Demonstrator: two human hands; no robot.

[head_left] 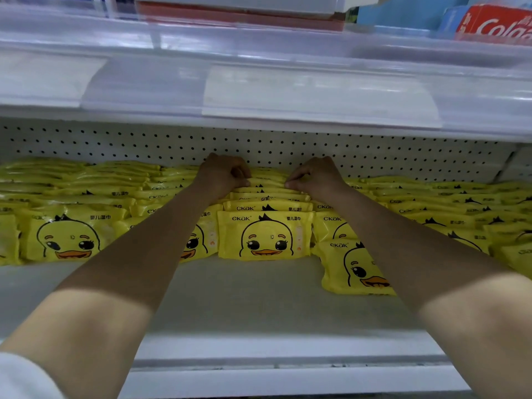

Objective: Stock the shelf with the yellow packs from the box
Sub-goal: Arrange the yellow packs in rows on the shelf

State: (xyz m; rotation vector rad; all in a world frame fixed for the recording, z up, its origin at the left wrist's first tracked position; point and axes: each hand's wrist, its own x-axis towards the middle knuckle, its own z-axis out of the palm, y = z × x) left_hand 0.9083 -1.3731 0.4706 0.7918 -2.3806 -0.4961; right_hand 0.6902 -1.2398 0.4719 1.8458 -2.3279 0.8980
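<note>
Yellow packs with a duck face stand in several rows across the white shelf. The middle row runs back towards the pegboard wall. My left hand and my right hand reach deep into the shelf and pinch the top edges of the rearmost packs of that middle row, one hand at each end. Both hands have curled fingers. One pack lies tipped forward, apart from the rows, at the right front. The box is not in view.
A white pegboard wall closes the back of the shelf. The upper shelf with clear price strips hangs low overhead. A red toothpaste carton stands on it at the top right. The shelf's front lip runs below my forearms.
</note>
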